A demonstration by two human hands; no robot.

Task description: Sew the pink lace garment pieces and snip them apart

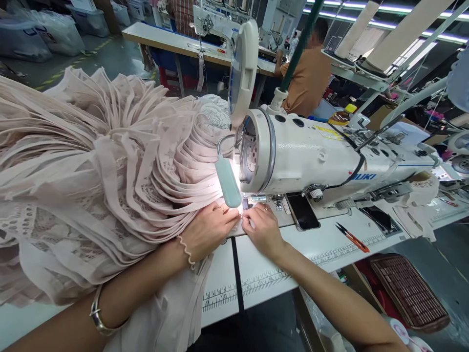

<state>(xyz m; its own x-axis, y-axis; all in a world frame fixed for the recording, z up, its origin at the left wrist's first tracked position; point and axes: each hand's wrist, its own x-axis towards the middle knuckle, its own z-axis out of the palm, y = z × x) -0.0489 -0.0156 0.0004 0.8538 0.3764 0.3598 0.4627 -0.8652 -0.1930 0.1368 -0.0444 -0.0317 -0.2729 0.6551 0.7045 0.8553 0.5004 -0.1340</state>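
A large heap of pale pink fabric (146, 161), with lace panels and many stacked strips, covers the left of the sewing table. My left hand (212, 227) is closed at the heap's right edge, its fingertips pinching the fabric beside the needle area. Close to it, my right hand (264, 230) has thumb and fingers pressed together; whatever lies between them is too small to make out. Both hands are just below the head of a white sewing machine (300, 151). A lit lamp with a pale green cover (227, 182) hangs in front of the needle, which is hidden.
A phone (303, 211) lies by the machine's base, and orange-handled thread snips (352, 238) rest farther right. A printed ruler (267, 278) runs along the table's front. Thread cones (357, 29) stand behind. Another person (308, 73) sits beyond the machine.
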